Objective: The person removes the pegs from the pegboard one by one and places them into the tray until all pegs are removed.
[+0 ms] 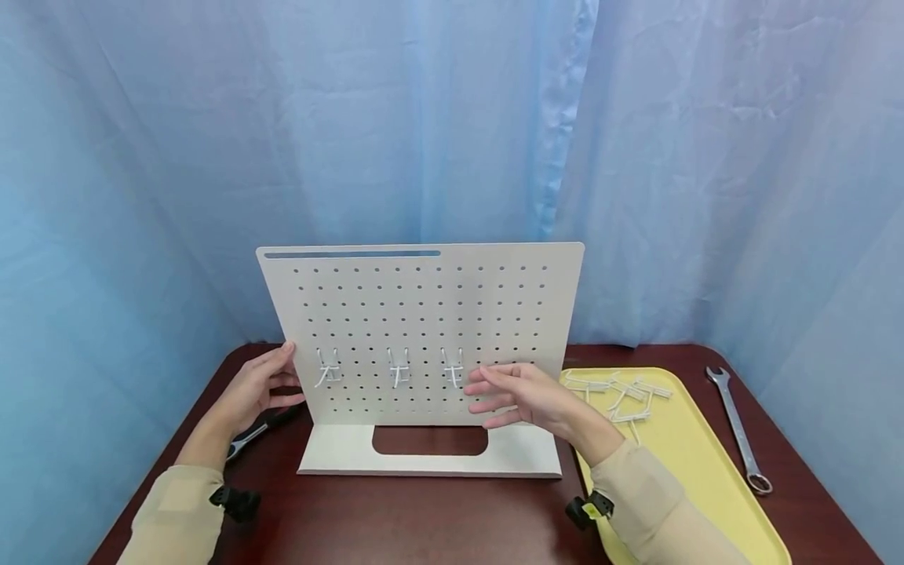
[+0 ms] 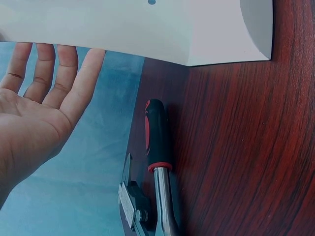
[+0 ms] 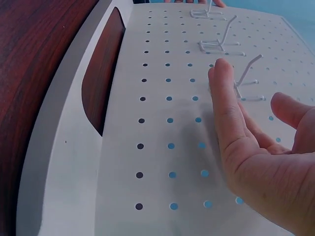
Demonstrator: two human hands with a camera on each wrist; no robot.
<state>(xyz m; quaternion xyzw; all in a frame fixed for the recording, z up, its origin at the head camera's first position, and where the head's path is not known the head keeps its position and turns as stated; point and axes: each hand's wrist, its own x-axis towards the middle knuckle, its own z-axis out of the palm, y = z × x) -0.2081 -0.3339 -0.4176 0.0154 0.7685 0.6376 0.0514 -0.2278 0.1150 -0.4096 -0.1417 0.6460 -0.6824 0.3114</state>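
A white pegboard [image 1: 424, 314] stands upright on its base, with three white wire hooks [image 1: 399, 369] in a row across its lower half. At the board's left edge my left hand [image 1: 257, 388] holds on, the thumb by the front and the fingertips hidden behind it in the left wrist view. My right hand [image 1: 519, 396] hovers before the board, just right of the rightmost hook [image 1: 452, 369]. Its fingers are extended and loosely spread, holding nothing. In the right wrist view, those fingers partly cover that hook.
On the right lies a yellow tray [image 1: 695, 471] with several loose white hooks [image 1: 628, 396]. A combination wrench [image 1: 738, 431] rests beyond it. Left of the board is a black-and-red handled tool [image 2: 158, 132], beside another dark metal tool [image 2: 132, 201]. Blue curtains [image 1: 424, 118] surround the table.
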